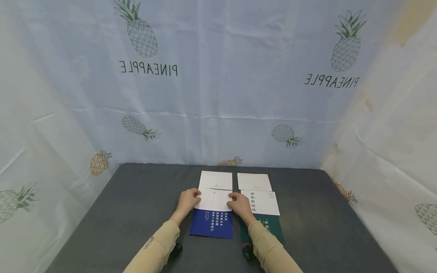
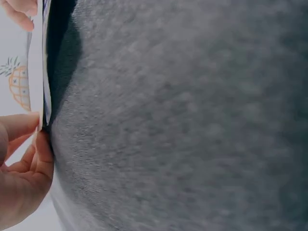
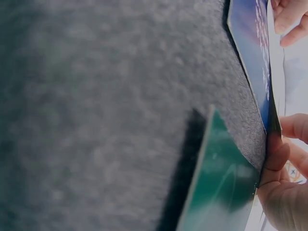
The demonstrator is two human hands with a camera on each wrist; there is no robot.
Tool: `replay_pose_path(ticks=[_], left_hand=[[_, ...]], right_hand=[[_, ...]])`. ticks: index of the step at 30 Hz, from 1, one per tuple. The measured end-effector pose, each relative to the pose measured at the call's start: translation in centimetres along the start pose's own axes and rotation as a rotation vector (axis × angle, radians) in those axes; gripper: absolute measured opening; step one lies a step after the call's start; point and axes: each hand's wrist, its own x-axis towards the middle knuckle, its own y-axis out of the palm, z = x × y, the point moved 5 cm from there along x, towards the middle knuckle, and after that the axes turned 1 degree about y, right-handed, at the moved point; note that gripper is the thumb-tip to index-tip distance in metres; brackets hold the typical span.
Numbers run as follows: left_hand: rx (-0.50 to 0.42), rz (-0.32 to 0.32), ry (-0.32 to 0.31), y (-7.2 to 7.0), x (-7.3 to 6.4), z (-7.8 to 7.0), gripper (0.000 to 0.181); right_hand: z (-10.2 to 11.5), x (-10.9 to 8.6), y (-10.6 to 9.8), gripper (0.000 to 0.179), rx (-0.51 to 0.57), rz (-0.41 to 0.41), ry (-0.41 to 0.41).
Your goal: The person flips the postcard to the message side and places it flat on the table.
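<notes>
A white card (image 1: 213, 201) is pinched at opposite edges between thumb and fingers by the left hand (image 1: 187, 201) and right hand (image 1: 240, 204), overlapping a blue card (image 1: 211, 225) on a dark table (image 1: 136, 204).

Dark grey table (image 1: 136, 197), blue card (image 1: 211, 227) and green card (image 1: 276, 227) lying side by side, white cards (image 1: 254, 182) beyond them

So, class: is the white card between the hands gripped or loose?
Gripped: the left hand and right hand pinch opposite edges of the white card, as the head view shows.
</notes>
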Motion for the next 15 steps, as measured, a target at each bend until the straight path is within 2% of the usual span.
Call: replay_pose_path(ticks=[6,11,15], left_hand=[[0.105,0.028,0.051,-0.1,0.2,-0.9,0.01],[0.123,0.082,0.033,0.0,0.5,-1.2,0.005],[0.134,0.085,0.018,0.1,0.5,-1.0,0.005]], right_hand=[[0.3,0.3,0.1,0.034,-0.042,0.019,-0.008],[0.7,0.5,0.2,0.034,-0.098,0.042,0.005],[1.0,0.5,0.3,0.034,-0.163,0.03,0.01]])
